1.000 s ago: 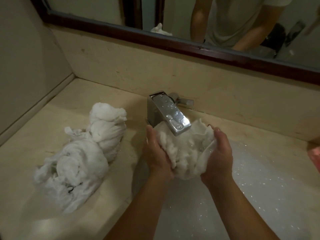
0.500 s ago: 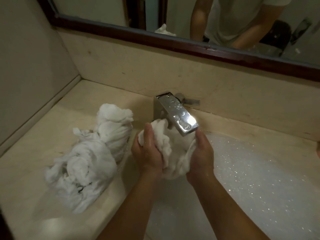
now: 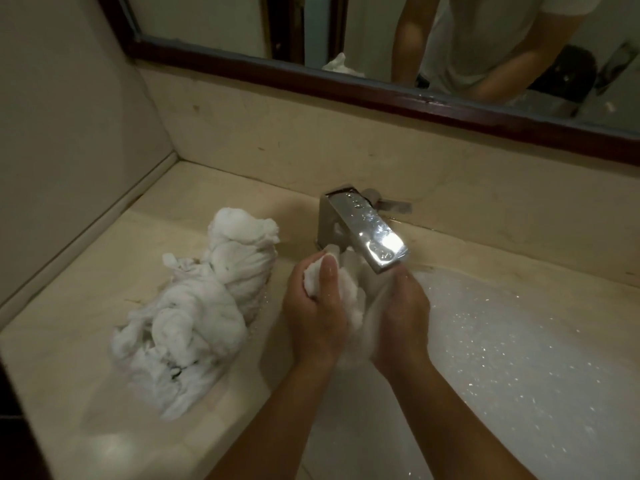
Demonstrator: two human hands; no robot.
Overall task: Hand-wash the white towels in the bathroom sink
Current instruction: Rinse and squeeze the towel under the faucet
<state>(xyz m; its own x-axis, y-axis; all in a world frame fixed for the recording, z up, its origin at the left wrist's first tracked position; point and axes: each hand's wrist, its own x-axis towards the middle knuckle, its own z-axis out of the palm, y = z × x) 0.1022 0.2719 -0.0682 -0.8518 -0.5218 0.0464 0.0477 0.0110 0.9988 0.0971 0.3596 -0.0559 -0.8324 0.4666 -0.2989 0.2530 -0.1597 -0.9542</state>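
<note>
— The left hand [image 3: 313,317] and the right hand [image 3: 401,317]: how did they stand?

— Both were wrapped round a single white towel [image 3: 349,301], which was bunched into a wad between the palms. The left thumb lay over the top of it, and the right fingers curled round its far side.

— Where was that towel?

— It was held over the back-left part of the sink [image 3: 460,271], directly under the spout of the chrome faucet [image 3: 367,233]. Its top sat just beneath the spout and was perhaps touching it; the blur there made that hard to settle.

— And in the basin?

— White suds [image 3: 519,358] covered it, speckled with bright glints, and spread out to the right of the hands and toward the near edge.

— What of the other towels?

— A heap of twisted towels [image 3: 201,313] lay on the beige countertop [image 3: 86,306], left of the sink. Its right side came close to the basin's left edge, and it was near the left hand but apart from it. It stood clear of the wall on the left.

— Anything farther back?

— The faucet's lever [image 3: 393,205] pointed right along the back edge of the countertop. Above it hung a dark-framed mirror [image 3: 381,29], which reflected the person's arms and a pale shirt.
</note>
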